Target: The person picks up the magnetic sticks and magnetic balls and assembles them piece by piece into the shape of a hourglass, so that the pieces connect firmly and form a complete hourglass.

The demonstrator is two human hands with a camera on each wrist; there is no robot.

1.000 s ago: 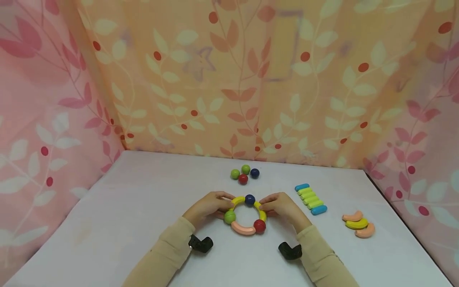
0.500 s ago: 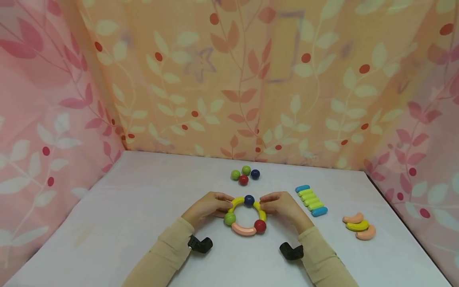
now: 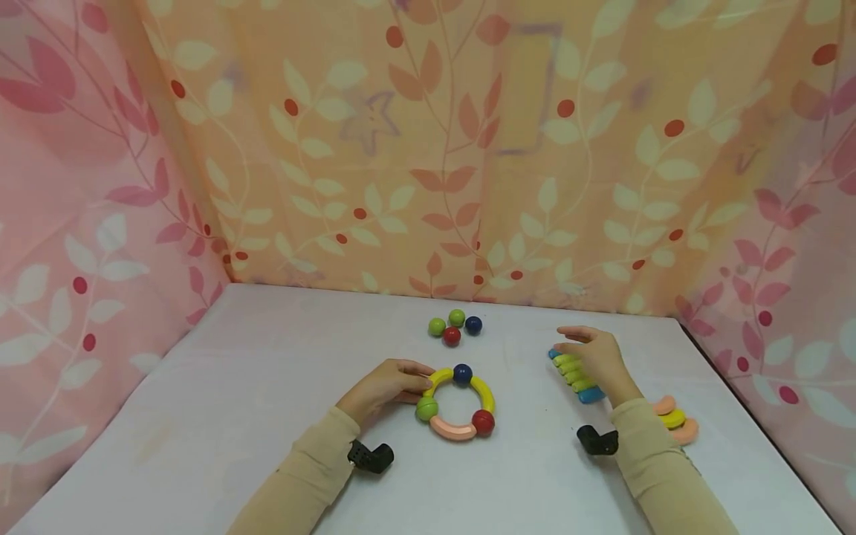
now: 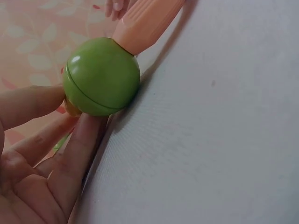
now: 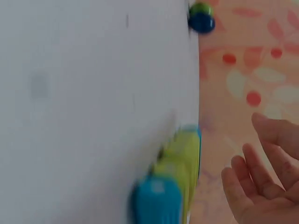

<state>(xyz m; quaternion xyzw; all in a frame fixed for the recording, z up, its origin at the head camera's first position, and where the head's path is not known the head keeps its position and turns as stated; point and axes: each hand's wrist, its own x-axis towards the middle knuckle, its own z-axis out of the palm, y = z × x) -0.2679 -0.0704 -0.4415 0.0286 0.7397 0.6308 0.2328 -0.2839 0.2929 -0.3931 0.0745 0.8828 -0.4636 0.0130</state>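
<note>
Your left hand (image 3: 384,386) pinches the toy ring (image 3: 457,403) at its left side, fingers curled by the green ball (image 4: 101,77), which the wrist view shows joined to a peach curved piece (image 4: 145,21). The ring lies flat near the middle of the white surface (image 3: 221,401): yellow arcs on top, a peach arc below, with blue, green and red balls (image 3: 483,421) as joints. Your right hand (image 3: 591,353) hovers with a spread, relaxed grip over the row of green and blue sticks (image 3: 576,374), holding nothing. Four loose balls (image 3: 455,328) sit beyond the ring; curved spare pieces (image 3: 675,421) lie at the right
</note>
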